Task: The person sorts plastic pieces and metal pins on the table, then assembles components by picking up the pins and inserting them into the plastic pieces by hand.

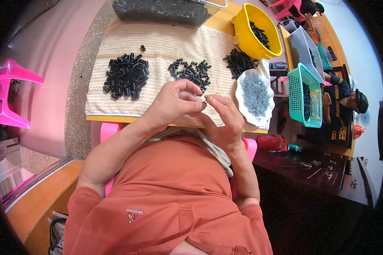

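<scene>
Close in front of my body, my left hand (174,103) and my right hand (226,121) meet fingertip to fingertip. Pinched between them is a small black part (205,101), mostly covered by the fingers. Just beyond the hands lies a loose heap of short black plastic pieces (193,73). A bigger heap of similar black pieces (127,76) sits to the left, with a single piece (143,48) apart from it. Right of my right hand stands a white wavy-rimmed dish (241,100) full of small silvery pieces (256,94). Farther back is a heap of thin black parts (239,63).
A striped towel (157,38) covers the table. At the back stand a clear bin (161,12) of dark parts and a yellow tub (241,32). A green basket (298,95) is at right, near another person (344,102). A pink stool (12,97) stands left.
</scene>
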{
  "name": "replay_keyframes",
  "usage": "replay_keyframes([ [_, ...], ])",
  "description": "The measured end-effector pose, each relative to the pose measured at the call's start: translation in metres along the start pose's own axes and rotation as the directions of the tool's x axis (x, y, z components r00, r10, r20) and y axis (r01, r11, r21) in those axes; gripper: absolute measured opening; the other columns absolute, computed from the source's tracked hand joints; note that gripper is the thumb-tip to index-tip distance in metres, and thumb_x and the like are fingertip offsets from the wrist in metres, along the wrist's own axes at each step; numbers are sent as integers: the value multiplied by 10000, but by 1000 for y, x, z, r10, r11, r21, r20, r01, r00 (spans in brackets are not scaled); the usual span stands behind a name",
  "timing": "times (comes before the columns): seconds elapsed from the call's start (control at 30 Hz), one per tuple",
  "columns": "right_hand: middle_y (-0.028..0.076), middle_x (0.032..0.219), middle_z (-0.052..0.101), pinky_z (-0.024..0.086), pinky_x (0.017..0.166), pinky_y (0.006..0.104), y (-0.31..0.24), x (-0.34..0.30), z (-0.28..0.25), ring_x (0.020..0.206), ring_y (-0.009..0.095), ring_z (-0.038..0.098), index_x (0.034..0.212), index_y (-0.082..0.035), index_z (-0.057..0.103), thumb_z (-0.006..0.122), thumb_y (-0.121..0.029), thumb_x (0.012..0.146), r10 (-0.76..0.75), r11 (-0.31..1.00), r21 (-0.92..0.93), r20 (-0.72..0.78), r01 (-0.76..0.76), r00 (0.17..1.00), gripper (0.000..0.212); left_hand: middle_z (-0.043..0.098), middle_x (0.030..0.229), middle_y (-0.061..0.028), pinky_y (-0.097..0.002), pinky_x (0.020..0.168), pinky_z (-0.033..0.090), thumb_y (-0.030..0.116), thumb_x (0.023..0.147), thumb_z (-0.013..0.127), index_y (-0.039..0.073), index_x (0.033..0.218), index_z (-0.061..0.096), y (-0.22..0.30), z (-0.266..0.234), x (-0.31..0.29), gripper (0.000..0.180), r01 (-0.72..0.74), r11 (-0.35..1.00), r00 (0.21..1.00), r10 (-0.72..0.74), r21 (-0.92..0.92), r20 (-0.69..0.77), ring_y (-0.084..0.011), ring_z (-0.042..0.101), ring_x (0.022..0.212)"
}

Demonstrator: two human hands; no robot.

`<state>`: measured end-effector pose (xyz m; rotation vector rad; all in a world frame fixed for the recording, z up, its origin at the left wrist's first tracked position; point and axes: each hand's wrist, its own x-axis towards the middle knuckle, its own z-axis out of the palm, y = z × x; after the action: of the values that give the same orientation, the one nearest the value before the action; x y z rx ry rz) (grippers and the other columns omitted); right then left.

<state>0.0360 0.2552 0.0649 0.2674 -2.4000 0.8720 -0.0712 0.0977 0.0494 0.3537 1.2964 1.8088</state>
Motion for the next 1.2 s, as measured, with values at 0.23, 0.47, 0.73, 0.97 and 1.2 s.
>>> replay_keyframes([
  [0.23,170,967,669,553,719,389,6,-1,14,838,329,662,1156,1,598,812,30,676,-170,977,-146,-111,153,979,525,699,876,-64,-238,744,537,26,821,749,7,1062,574,-1,2,0,298,-23,1000,999,24,18,-27,-100,665,810],
  [0.47,161,896,669,548,691,374,3,4,10,791,316,667,1055,2,618,781,51,678,-179,981,-88,-103,170,978,413,693,876,-74,-231,737,495,57,792,756,-13,1044,597,3,5,-5,306,4,1000,1000,-4,-27,-9,-103,640,794],
  [0.73,114,852,661,520,616,341,4,4,9,727,263,650,998,-18,621,776,42,685,-175,984,-44,-104,171,979,355,689,879,-63,-222,678,495,104,808,768,2,1031,599,-4,2,-2,298,-6,999,1000,7,-37,10,-90,632,772],
  [0.97,148,959,667,537,726,369,47,25,-25,831,318,661,1017,-32,646,805,-24,718,-58,969,-246,-201,7,978,339,676,911,-42,-235,705,520,153,876,744,26,1033,610,-5,6,-2,242,-100,994,993,97,-43,-64,-83,623,805],
  [1.2,145,948,694,535,709,352,125,111,-88,765,239,686,1019,-13,674,754,-84,808,11,909,-374,-426,-187,905,236,700,966,-66,-235,726,534,121,906,704,22,1018,616,-8,5,-2,173,-169,985,977,172,28,-125,-89,637,829],
])
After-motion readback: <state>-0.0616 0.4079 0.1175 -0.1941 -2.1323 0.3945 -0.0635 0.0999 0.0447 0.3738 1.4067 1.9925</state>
